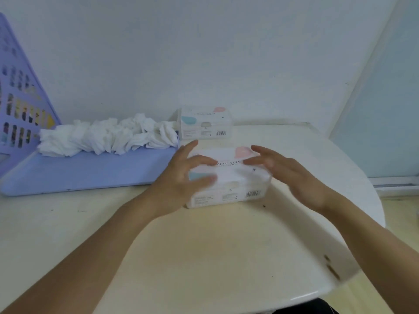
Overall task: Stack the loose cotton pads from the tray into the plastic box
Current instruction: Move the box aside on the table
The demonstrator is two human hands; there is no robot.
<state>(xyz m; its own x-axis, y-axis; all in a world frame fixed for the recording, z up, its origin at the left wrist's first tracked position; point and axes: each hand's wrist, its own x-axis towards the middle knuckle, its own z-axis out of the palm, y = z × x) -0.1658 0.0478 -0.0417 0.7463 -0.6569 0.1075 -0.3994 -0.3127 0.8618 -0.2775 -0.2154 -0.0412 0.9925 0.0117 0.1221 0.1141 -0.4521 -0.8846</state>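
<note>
- The table [204, 257] is cream-coloured with a rounded near-right edge; two bare forearms reach across it from the near edge toward its middle.
- The left hand [181, 180] sits at the left end of the plastic box [229, 177], fingers spread and only lightly bent, thumb along the box's front face. It is blurred, so I cannot tell whether the fingertips touch the lid or hang just over it.
- The right hand [292, 175] is at the box's right end, fingers stretched out nearly straight across the top; it grips nothing that shows, and actual contact is not clear.
- The plastic box lies flat near the middle of the table, long side toward the person. It is a translucent white rectangle with a printed lid: a pink patch at the far right, a pale blue patch at the left, dark lettering across the centre, and a barcode on the front face at the right.
- Left of the box, the lilac tray [86, 171] rests flat on the table with a perforated lilac panel rising at its left end.
- The cotton pads [106, 137] are white, soft and crumpled, heaped in a long row along the tray's far edge.
- A second box [205, 123] of the same print stands at the table's far edge, just beside the tray's far-right corner.
</note>
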